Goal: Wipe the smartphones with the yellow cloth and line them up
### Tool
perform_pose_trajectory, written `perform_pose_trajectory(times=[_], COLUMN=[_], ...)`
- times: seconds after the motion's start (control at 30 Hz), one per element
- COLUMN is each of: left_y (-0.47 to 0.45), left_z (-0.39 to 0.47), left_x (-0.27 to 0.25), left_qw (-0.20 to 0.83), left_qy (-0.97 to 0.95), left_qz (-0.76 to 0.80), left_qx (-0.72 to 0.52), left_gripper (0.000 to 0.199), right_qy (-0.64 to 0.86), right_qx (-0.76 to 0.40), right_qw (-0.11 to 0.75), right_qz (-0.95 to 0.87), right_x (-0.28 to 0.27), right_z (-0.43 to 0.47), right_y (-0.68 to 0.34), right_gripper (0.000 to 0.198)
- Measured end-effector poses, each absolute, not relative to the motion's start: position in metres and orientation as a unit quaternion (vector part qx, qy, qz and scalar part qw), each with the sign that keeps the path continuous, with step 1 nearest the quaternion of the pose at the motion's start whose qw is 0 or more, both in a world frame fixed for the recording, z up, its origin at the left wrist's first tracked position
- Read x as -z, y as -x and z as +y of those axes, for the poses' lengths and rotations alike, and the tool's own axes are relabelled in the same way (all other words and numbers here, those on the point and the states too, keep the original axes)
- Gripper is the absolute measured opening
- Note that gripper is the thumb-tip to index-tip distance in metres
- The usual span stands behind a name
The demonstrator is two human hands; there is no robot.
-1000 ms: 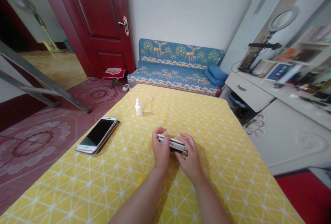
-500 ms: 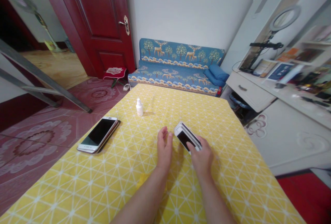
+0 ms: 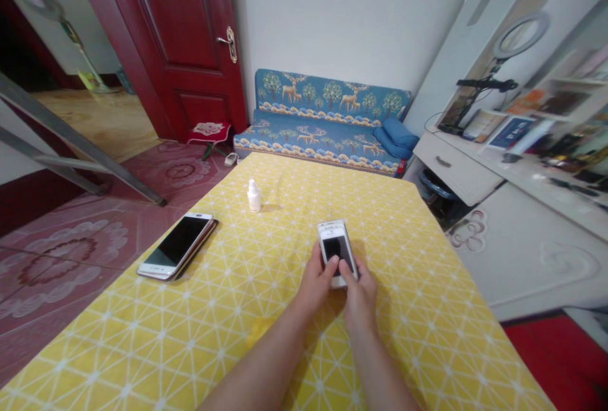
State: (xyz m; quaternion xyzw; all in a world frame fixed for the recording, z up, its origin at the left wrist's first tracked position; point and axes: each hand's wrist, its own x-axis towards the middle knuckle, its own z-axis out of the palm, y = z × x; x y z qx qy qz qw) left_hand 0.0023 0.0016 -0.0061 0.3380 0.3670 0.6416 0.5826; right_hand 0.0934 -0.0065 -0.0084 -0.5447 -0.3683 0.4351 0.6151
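Between my two hands is a small stack of white smartphones (image 3: 334, 231), the smallest on top with its dark screen facing up. My left hand (image 3: 318, 275) grips the stack's left side, its thumb on the top screen. From the right, my right hand (image 3: 360, 284) holds the other side, thumb also on the glass. The fingers beneath the stack are hidden. To the left lies another pile of phones, topped by a large white smartphone (image 3: 178, 246) with a dark screen. A white spray bottle (image 3: 254, 197) stands upright farther back.
A yellow patterned cloth (image 3: 228, 309) covers the table, with a yellow cloth piece (image 3: 259, 330) partly behind my left forearm. Beyond the table stands a blue sofa (image 3: 323, 126). A white cabinet (image 3: 536, 252) is on the right, a metal ladder (image 3: 95, 158) on the left.
My left hand has closed onto the phone stack, which only my right hand held before. The stack has turned more upright in view, its far end now pointing away from me.
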Motion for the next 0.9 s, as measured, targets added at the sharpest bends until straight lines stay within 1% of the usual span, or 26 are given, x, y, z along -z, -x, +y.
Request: perform_pose_trajectory(times=[0.07, 0.17, 0.27, 0.37, 0.47, 0.57, 0.67, 0.8, 0.9], left_y=[0.001, 0.012, 0.034, 0.074, 0.128, 0.180, 0.218, 0.243, 0.245], left_z=[0.003, 0.007, 0.010, 0.010, 0.003, -0.007, -0.015, -0.017, -0.016], left_x=[0.009, 0.011, 0.001, -0.016, -0.027, -0.025, -0.017, -0.012, -0.015], left_qw=[0.551, 0.531, 0.485, 0.439, 0.416, 0.358, 0.282, 0.221, 0.161], left_qy=[-0.306, -0.288, -0.305, -0.340, -0.383, -0.446, -0.452, -0.480, -0.522], left_qz=[0.403, 0.439, 0.480, 0.529, 0.582, 0.623, 0.684, 0.770, 0.798], left_qx=[-0.664, -0.665, -0.665, -0.642, -0.585, -0.534, -0.499, -0.358, -0.255], left_gripper=[0.037, 0.032, 0.030, 0.034, 0.039, 0.041, 0.046, 0.053, 0.055], right_qy=[0.544, 0.545, 0.540, 0.537, 0.535, 0.525, 0.518, 0.512, 0.509], right_qx=[-0.425, -0.388, -0.336, -0.328, -0.352, -0.362, -0.364, -0.364, -0.363], right_qw=[0.585, 0.541, 0.539, 0.536, 0.519, 0.514, 0.508, 0.506, 0.507], right_qz=[-0.425, -0.509, -0.552, -0.563, -0.566, -0.574, -0.584, -0.591, -0.593], right_x=[0.009, 0.013, 0.016, 0.016, 0.016, 0.019, 0.023, 0.027, 0.026], right_z=[-0.008, -0.006, -0.002, -0.001, -0.002, -0.001, 0.001, 0.003, 0.002], right_y=[-0.083, -0.077, -0.079, -0.080, -0.080, -0.079, -0.079, -0.079, -0.080], right_gripper=[0.048, 0.045, 0.037, 0.033, 0.033, 0.033, 0.032, 0.033, 0.032])
